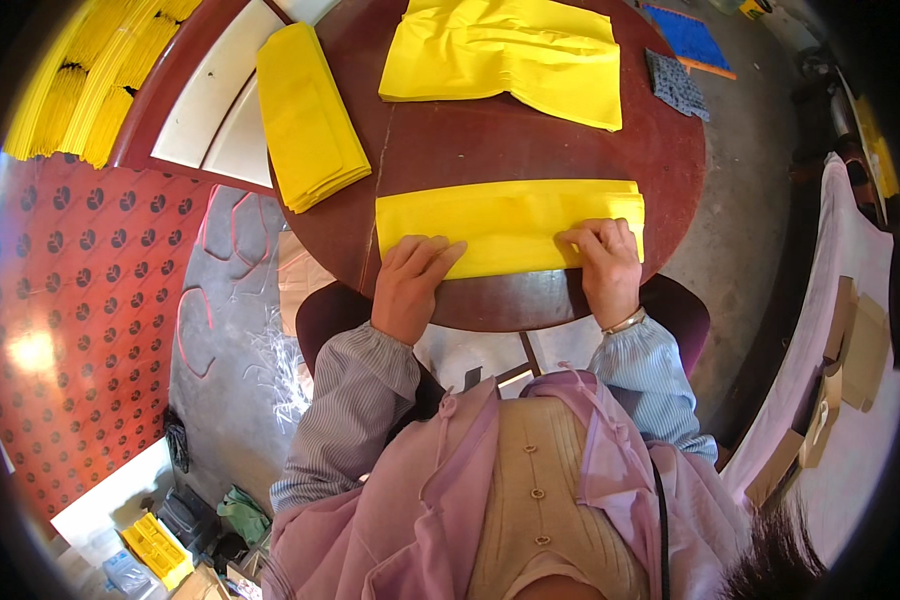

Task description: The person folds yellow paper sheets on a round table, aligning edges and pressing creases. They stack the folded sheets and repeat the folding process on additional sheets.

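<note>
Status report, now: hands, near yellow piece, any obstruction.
Left hand on near yellow piece, left end; right hand, right end. Piece lying on round table. No obstruction visible between hands.

1. Near sheet point(510, 210): thin cloth-like or plastic-like material, exact type not discernible; smooth, with a soft sheen.
2. Far sheet point(500, 50): same apparent material; surface creased and rippled.
3. Stack point(305, 110): same apparent material; faces smooth.
4. Table point(530, 150): wood-like top; smooth, glossy, with light marks.
5. Rag point(677, 85): cloth; speckled, rough, matt.
6. Floor point(230, 345): concrete-like; matt.
7. Red covering point(90, 270): smooth, glossy, with a bright glare spot; material uncertain.
8. Sleeves point(355, 385): woven cloth; matt, gathered at the cuffs.
9. Jacket point(420, 510): soft cloth; matt.
10. Top point(560, 450): ribbed knit; matt.
11. Bracelet point(625, 321): metal-like; shiny.
12. Box point(865, 350): cardboard; matt.
</note>
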`<state>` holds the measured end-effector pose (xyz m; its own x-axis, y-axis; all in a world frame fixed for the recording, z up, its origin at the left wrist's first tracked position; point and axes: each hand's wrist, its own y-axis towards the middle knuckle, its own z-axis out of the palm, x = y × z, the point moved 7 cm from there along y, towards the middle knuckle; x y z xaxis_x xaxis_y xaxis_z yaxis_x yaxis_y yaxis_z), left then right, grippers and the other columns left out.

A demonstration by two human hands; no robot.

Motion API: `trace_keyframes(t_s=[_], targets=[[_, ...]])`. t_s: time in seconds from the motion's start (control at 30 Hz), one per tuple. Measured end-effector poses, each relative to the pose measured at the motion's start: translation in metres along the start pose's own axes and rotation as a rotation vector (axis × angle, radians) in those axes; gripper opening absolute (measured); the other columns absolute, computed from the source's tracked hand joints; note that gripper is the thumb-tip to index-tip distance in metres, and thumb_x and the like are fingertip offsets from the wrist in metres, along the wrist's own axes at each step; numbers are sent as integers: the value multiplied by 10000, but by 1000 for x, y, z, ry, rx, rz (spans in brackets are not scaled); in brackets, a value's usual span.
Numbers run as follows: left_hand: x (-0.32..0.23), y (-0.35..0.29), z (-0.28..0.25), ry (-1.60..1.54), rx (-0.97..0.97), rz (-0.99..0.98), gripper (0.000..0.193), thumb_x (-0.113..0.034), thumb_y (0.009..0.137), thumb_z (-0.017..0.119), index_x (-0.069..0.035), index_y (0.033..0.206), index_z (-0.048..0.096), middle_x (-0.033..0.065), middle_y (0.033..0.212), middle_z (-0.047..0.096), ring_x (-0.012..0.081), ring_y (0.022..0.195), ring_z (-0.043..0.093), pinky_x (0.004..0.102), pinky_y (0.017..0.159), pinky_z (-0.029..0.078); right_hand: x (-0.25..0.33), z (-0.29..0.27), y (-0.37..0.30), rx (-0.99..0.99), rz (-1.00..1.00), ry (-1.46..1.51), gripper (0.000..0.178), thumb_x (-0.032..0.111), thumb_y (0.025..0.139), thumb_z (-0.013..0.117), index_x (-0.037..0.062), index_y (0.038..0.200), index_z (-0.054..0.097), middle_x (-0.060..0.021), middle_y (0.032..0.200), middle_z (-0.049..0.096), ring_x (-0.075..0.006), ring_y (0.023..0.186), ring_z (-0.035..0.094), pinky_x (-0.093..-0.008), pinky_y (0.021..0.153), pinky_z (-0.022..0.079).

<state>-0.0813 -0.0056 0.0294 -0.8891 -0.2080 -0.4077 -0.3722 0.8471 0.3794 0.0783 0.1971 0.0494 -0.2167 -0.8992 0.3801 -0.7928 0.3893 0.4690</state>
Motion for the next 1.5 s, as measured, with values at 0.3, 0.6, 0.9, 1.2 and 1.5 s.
trace_keyframes(t_s=[0.3,0.6,0.9,1.2,1.5], targets=[[-1,7,-15,-39,71,-123,387,53,831,650,-93,1167,776,116,1141,705,352,1078,638,451,941,508,22,28,-8,218,28,152,297,114,899,744,204,1182,769,-14,1166,650,-282,1099,571,-431,900,454],[-43,66,62,-436,179,-50,447,-9,997,618,-70,1440,630,224,1553,547,436,1536,409,516,1262,336,17,21,-17,190,73,123,281,209,915,756,198,1196,758,-25,1192,642,-277,1096,571,-423,900,433],[-56,70,79,-111,228,-94,637,-204,1018,673,-200,1625,480,236,1708,343,430,1605,283,581,1275,261,-17,-14,-40,70,269,110,381,119,920,752,20,1283,695,-162,1104,652,-368,1013,618,-464,910,513],[-59,67,82,66,249,-84,648,-359,1018,666,-328,1634,468,245,1742,265,436,1624,226,603,1284,201,-48,-41,-56,32,338,-23,381,103,911,754,11,1280,728,-146,1036,674,-335,976,643,-440,843,508],[-53,63,92,156,281,-67,644,-417,1021,611,-240,1627,485,211,1751,273,410,1636,208,600,1293,174,20,24,9,218,-35,251,605,234,961,707,23,1508,562,-184,1549,544,-348,1446,509,-484,1234,374]])
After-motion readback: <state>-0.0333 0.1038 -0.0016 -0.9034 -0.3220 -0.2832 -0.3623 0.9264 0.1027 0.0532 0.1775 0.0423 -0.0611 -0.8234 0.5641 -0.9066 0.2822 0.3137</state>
